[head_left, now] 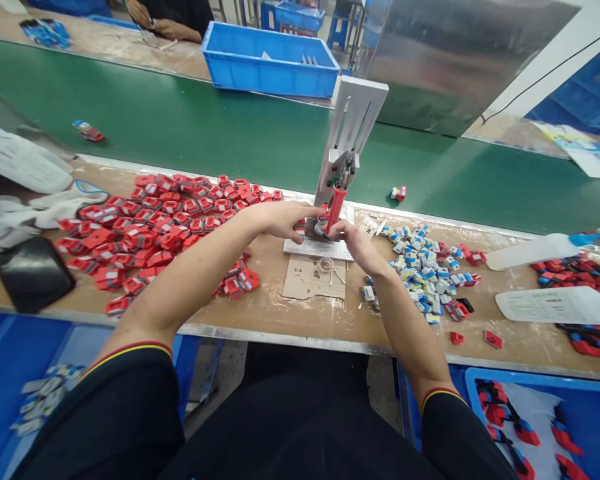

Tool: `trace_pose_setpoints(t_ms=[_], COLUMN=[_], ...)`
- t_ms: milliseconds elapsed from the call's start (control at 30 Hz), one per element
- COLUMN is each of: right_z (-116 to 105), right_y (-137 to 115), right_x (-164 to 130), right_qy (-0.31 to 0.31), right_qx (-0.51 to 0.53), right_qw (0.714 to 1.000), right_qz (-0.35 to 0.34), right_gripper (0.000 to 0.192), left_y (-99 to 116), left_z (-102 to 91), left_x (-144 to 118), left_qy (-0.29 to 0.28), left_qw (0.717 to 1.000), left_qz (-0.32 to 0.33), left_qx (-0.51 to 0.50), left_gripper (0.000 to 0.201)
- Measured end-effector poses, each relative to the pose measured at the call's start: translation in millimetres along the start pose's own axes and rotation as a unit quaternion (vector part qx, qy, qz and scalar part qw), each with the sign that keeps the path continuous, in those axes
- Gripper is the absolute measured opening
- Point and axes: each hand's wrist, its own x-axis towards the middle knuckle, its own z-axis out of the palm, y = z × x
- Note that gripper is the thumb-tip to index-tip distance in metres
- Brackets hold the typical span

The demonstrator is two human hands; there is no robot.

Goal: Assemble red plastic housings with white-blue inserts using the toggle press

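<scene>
1. Nearest the camera are the person's black sleeves with red-and-yellow cuffs, both forearms reaching out over the table's near edge (280,333).
2. The left hand (285,219) and right hand (353,241) meet at the base of a small hand press (341,175) standing at the middle of the table near its far edge. Both have fingers curled narrow around a small red part (323,218) seated under the press; what each pinches exactly I cannot tell.
3. The press's red-gripped lever (336,208) hangs untouched between the hands.
4. A scrap of cardboard (314,277) lies just in front of the press.
5. Towards the left end, a large heap of red pieces (155,227); towards the right, a smaller heap of blue-and-white pieces (420,270).
6. Judging by the heaps, much stock is left to do; blue bins below the near edge (555,393) hold some red-and-blue items.
7. Beyond the far edge runs a green conveyor (205,127) bearing a few stray items.
</scene>
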Motion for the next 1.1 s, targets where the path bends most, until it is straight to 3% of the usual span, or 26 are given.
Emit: trace_pose_setpoints(t_ms=[133,200,267,367,500,600,667,700,800,900,1000,1100], right_z=[-12.4,-21.5,-30.0,-42.4,-64.4,-81.1,-85.8,-85.1,-69.4,-43.8,-30.7,-37.4], right_y=[-47.1,-84.3,-120.9,-161.4,-179.2,-155.1,-117.0,-92.5,-13.5,44.6,67.4,69.0], right_x=[-4.5,3.6,22.8,63.0,103.4,102.2,87.0,77.5,54.0,50.5,57.4,50.3], right_qy=[-0.006,0.049,0.107,0.095,0.12,0.11,0.134,0.173,0.138,0.096,0.093,0.116], right_qx=[0.082,0.068,0.057,0.144,0.131,0.091,0.058,0.03,-0.071,-0.14,-0.129,-0.071], right_qw=[0.995,0.994,0.992,0.984,0.984,0.988,0.982,0.977,0.987,0.984,0.986,0.989], right_qz=[-0.059,-0.065,-0.037,-0.052,-0.024,-0.058,-0.116,-0.125,-0.031,0.055,0.059,0.058], right_gripper=[0.081,0.087,0.091,0.08,0.085,0.056,0.017,0.013,0.011,0.047,0.04,0.036], left_y=[-0.5,-2.2,-3.9,-3.5,1.5,2.1,0.2,-1.0,-3.9,-3.7,-3.0,-4.8], left_z=[4.5,6.9,7.5,4.8,-0.5,-1.6,-0.6,0.2,2.6,3.3,2.5,2.7], left_x=[9.3,8.3,8.0,9.8,12.0,12.3,12.3,12.4,13.0,14.3,13.2,4.9], left_qy=[-0.02,-0.021,-0.017,-0.019,-0.038,-0.027,-0.027,-0.028,-0.024,-0.027,-0.021,0.027], left_qw=[1.0,1.0,1.0,1.0,0.998,0.998,0.999,0.999,0.999,0.999,0.999,1.0], left_qz=[0.007,0.001,-0.008,-0.022,-0.046,-0.044,-0.033,-0.026,-0.012,-0.013,-0.006,-0.014], left_qx=[-0.015,-0.02,-0.022,-0.007,0.014,0.017,0.026,0.031,0.041,0.04,0.03,0.001], left_gripper=[0.089,0.089,0.09,0.088,0.088,0.088,0.087,0.086,0.087,0.087,0.086,0.085])
